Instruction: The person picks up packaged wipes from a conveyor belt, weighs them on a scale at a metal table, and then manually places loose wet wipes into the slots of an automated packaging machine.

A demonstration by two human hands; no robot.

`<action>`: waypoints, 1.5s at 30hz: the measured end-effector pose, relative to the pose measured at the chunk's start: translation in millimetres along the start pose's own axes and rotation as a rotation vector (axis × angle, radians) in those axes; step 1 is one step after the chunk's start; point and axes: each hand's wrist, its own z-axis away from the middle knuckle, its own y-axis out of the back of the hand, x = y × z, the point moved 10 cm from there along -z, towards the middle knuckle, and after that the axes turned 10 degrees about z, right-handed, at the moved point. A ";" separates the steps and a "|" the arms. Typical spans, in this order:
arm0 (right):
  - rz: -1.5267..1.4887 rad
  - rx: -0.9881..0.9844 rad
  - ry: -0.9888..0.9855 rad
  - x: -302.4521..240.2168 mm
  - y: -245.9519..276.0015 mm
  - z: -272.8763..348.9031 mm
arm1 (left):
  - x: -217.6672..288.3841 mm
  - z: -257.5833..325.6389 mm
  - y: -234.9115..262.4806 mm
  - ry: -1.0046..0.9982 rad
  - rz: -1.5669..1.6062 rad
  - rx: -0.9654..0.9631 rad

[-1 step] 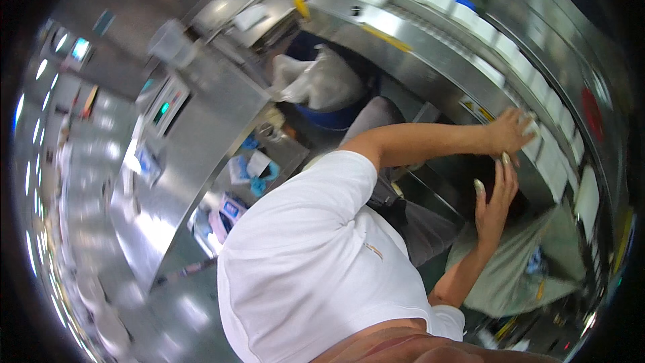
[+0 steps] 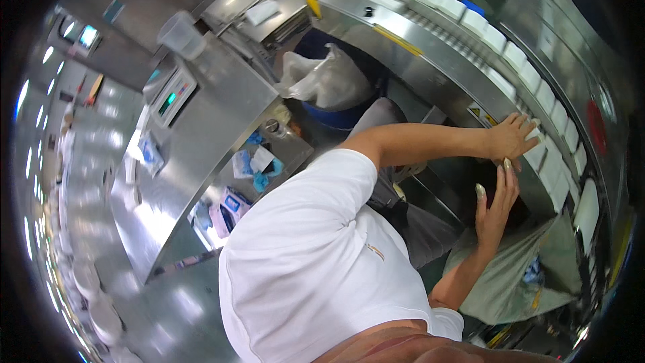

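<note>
My left hand (image 2: 512, 138) reaches across to the edge of a curved conveyor (image 2: 440, 70), fingers spread over a white block-like piece (image 2: 535, 156) at its near side. It appears to rest on the piece rather than grip it. Just below, my right hand (image 2: 496, 203) is raised with fingers stretched and thumb apart. Its pale fingertips meet or overlap the underside of my left hand; contact there cannot be made out. Nothing shows in either hand. A row of similar white pieces (image 2: 529, 75) curves along the conveyor.
Below the conveyor hangs a grey-green cloth bag (image 2: 500, 289). A blue bin (image 2: 334, 117) holds a clear plastic bag (image 2: 336, 77). Left of me stands a steel table (image 2: 225, 87) bearing a scale (image 2: 176, 94) and a clear container (image 2: 181, 35). A wipes pack (image 2: 235, 203) lies on a lower shelf.
The view has shifted slightly, so the table and scale sit a little farther right. My hands keep nearly the same place, the left one's fingers slightly moved.
</note>
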 end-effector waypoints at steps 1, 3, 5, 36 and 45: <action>-0.048 0.000 0.033 -6.6 -8.0 -3.8 | -6.2 8.1 25.5 -0.001 0.033 0.049; -0.174 0.026 0.082 -23.7 -17.2 -13.0 | -24.6 27.7 105.8 0.124 -0.005 -0.076; -0.273 0.022 0.153 -49.1 -28.2 -23.8 | -49.9 74.1 196.5 0.287 -0.078 -0.141; -0.779 0.061 0.010 -129.3 -116.4 -69.0 | -329.1 449.6 621.5 1.176 -0.075 0.700; -1.685 -0.111 -0.366 -101.1 -115.5 -35.7 | -25.2 180.9 256.0 0.896 0.973 -0.161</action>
